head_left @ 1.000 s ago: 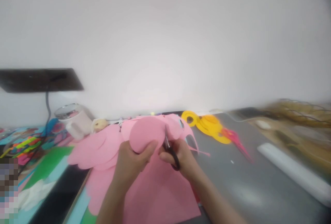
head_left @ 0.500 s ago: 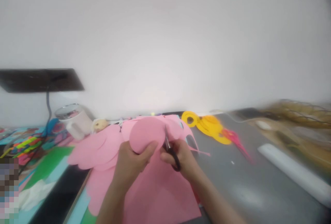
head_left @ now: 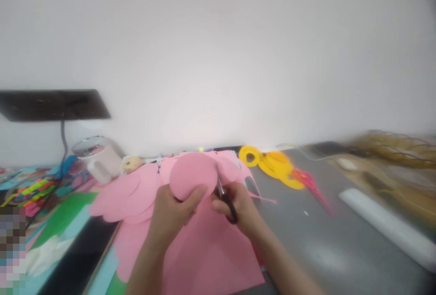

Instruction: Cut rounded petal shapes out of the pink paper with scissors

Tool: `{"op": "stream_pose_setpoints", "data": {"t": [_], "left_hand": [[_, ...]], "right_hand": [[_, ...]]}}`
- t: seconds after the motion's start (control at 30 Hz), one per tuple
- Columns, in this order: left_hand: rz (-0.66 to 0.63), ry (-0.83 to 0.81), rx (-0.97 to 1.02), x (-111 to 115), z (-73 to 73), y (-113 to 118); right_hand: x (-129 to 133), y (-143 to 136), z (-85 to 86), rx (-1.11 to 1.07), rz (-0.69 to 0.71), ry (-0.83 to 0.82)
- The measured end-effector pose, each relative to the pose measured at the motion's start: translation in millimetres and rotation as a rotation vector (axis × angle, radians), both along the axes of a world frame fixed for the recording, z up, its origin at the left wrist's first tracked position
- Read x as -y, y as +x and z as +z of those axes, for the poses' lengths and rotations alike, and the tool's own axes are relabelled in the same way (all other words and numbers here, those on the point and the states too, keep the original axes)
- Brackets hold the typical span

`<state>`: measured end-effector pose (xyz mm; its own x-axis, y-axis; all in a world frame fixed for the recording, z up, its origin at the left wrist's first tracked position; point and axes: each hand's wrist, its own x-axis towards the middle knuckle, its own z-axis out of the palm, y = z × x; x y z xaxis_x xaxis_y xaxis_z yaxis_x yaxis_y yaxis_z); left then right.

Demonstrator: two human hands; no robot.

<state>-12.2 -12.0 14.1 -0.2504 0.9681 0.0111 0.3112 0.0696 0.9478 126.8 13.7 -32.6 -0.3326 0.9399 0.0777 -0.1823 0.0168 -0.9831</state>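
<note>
Pinched between the thumb and fingers of my left hand is a round pink paper piece. My right hand grips black-handled scissors, whose blades point up along the right edge of that round piece. Under and around both hands lie a large pink sheet and overlapping rounded pink cut-outs. A thin pink offcut strip sticks out to the right, behind my right hand.
Yellow ring-shaped cut-outs and pink scissors lie on the grey table. A white roll is at the right. A white mug, green sheet and black panel are at the left.
Almost nothing differs. My left hand and the round pink piece have shifted very slightly to the left; the scissors remain at its right edge.
</note>
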Motion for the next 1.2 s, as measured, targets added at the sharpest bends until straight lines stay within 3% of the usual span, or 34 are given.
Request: {"op": "stream_pose_setpoints", "data": {"t": [0.9, 1.07, 1.2], "left_hand": [[-0.025, 0.096, 0.058, -4.0, -8.4, -2.0], [0.042, 0.120, 0.023, -2.3, -7.1, -0.8], [0.009, 0.109, 0.000, -1.5, -6.2, -1.8]], "right_hand": [[0.5, -2.5, -2.1, 0.035, -0.059, -0.132], [0.5, -1.5, -1.5, 0.028, 0.005, -0.054], [0.2, -0.1, -3.7, -0.007, -0.008, 0.016]]}}
